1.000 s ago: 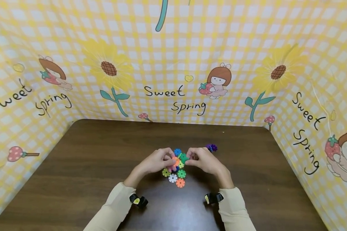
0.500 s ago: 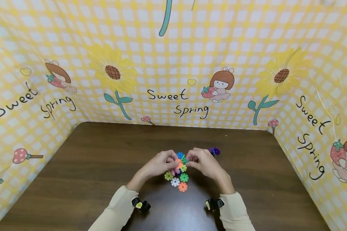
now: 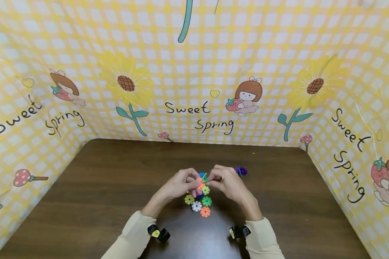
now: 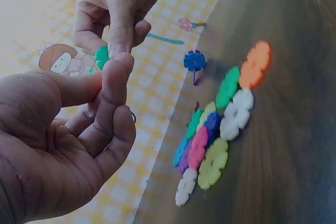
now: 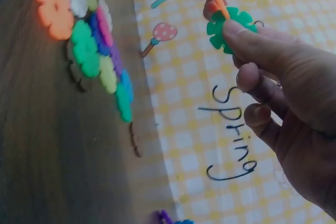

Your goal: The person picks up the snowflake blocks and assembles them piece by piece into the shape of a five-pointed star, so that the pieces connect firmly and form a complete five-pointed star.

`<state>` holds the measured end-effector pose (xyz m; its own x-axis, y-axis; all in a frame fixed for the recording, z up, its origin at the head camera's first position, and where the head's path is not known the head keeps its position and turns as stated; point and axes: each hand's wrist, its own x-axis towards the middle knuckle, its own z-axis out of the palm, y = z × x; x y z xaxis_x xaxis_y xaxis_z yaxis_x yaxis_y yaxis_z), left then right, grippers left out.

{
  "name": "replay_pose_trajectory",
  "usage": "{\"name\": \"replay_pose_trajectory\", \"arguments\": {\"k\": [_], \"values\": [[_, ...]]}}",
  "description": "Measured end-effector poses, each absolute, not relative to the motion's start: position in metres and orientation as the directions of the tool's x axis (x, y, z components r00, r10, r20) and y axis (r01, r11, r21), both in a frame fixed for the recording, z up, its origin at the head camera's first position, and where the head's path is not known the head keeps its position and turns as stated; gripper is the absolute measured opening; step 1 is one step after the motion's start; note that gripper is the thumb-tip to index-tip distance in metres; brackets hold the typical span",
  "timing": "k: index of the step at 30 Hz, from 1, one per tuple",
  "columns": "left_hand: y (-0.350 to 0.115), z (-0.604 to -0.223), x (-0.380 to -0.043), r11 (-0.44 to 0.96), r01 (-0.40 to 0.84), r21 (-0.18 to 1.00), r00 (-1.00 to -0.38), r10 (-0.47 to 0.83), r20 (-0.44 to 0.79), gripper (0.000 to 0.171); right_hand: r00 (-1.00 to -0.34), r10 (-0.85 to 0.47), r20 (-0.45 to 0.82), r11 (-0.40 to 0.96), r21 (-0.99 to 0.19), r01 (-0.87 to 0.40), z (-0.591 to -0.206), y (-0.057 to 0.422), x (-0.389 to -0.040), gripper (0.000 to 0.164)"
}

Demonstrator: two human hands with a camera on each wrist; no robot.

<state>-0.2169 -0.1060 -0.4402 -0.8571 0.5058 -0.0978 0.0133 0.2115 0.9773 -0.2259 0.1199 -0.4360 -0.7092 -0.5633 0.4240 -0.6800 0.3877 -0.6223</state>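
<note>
In the head view my left hand [image 3: 180, 184] pinches an orange notched flower disc [image 5: 220, 4] between thumb and fingers. My right hand [image 3: 226, 180] grips a green notched disc [image 5: 216, 28] by its edge, thumb on its face. The right wrist view has the orange disc nearly edge-on, its end meeting the green disc near the right thumb. Both are held up above the table, and the fingers cover much of the orange one. Below the hands lie loose discs, among them a green one [image 3: 206, 201], a white one [image 3: 196, 206] and an orange one [image 3: 205, 212].
More flat discs, such as a pink one [image 4: 198, 147] and a yellow-green one [image 4: 213, 164], lie close together. Beyond the right hand, purple and blue discs [image 3: 242, 171] stand joined. A checked cloth [image 3: 188, 79] walls the back and sides of the brown table [image 3: 84, 201].
The green disc in the right hand has turned from face-on to nearly edge-on in the head view, against the orange one. The head view has shifted slightly; both hands keep their grips.
</note>
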Motion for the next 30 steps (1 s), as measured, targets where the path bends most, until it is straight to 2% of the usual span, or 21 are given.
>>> {"name": "replay_pose_trajectory", "arguments": {"k": [7,14,19,24,30], "values": [[-0.104,-0.447,-0.218,0.270,0.091,0.958,-0.857,0.511,-0.063,0.020,-0.760,-0.534,0.370,0.443,-0.643,-0.625,-0.445,0.130,-0.226,0.010],[-0.111,-0.453,-0.222,0.424,0.209,0.881,-0.887,0.461,-0.012,0.008,-0.805,-0.476,0.354,0.494,-0.649,-0.578,-0.448,0.151,-0.229,0.008],[-0.119,-0.456,-0.227,0.527,0.237,0.816,-0.900,0.435,-0.020,0.006,-0.824,-0.435,0.363,0.509,-0.656,-0.557,-0.450,0.165,-0.235,0.006],[-0.124,-0.458,-0.228,0.644,0.251,0.723,-0.913,0.405,-0.044,0.011,-0.856,-0.390,0.341,0.543,-0.665,-0.512,-0.452,0.173,-0.239,0.005],[-0.131,-0.464,-0.227,0.782,0.256,0.568,-0.938,0.343,-0.050,0.025,-0.915,-0.317,0.251,0.652,-0.643,-0.403,-0.459,0.181,-0.244,0.005]]}}
